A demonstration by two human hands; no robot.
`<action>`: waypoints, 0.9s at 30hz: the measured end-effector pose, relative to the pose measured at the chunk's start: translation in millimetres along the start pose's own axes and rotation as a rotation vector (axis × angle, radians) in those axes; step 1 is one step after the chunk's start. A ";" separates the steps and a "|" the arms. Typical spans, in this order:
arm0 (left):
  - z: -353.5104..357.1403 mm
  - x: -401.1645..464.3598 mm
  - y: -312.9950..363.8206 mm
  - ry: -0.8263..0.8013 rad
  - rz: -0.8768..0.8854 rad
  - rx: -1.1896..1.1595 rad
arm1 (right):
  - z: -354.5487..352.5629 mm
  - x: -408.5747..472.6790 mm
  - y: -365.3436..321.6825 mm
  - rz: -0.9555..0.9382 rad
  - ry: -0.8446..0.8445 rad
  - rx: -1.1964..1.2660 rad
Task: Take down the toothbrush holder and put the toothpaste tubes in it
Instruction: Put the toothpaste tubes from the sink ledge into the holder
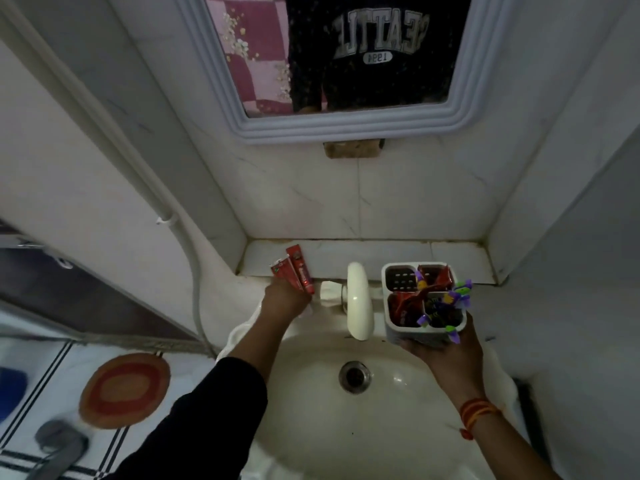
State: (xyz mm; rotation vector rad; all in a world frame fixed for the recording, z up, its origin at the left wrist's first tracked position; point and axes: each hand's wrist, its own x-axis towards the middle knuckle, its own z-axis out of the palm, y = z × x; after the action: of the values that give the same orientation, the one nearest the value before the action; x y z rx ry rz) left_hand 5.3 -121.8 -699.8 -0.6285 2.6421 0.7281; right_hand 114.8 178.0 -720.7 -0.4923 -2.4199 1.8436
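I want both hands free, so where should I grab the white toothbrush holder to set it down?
Grip the toothbrush holder low around its plain side walls, from below and the near side, as the right hand does; its open top is crowded with purple toothbrushes.

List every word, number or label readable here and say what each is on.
"SEATTLE", mirror-reversed: dark shirt reflected in the mirror.
"1994", also reversed: same shirt, beneath the word.
Red toothpaste tubes in the left hand: print too blurred.
Toothbrush holder: contents' print unreadable.

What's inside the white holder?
The white holder in the right hand has four sections: red crumpled packets, purple-and-green toothbrushes, and one empty section with holes. The bottoms under the packets are hidden.
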 end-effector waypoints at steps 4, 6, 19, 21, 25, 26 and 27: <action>-6.3 -26.2 8.1 -0.002 -0.097 -0.272 | 1.2 -0.2 -0.7 0.022 0.008 -0.009; -15.4 -34.5 12.4 -0.067 -0.176 -0.487 | -0.4 0.4 -0.3 0.028 0.009 -0.003; -80.8 -104.4 105.5 0.001 0.497 -0.578 | 1.0 10.7 10.5 -0.034 -0.032 0.132; -76.9 -105.9 127.1 -0.072 0.567 -0.447 | -0.6 6.6 8.5 -0.032 -0.021 0.111; -63.5 -103.8 158.0 -0.116 0.653 -0.106 | -1.6 2.2 -5.0 -0.001 -0.007 0.160; -59.0 -101.8 163.2 -0.138 0.668 -0.040 | -0.9 2.9 -4.7 0.001 -0.002 0.169; -54.8 -98.9 165.8 -0.157 0.688 0.019 | -0.5 1.9 -6.2 0.000 0.003 0.168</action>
State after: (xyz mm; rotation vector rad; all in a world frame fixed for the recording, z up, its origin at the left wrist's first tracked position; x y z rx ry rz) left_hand -2.9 8.4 -547.3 0.3647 2.6961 0.8752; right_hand 111.8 177.6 -715.0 -0.4812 -2.2370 2.0209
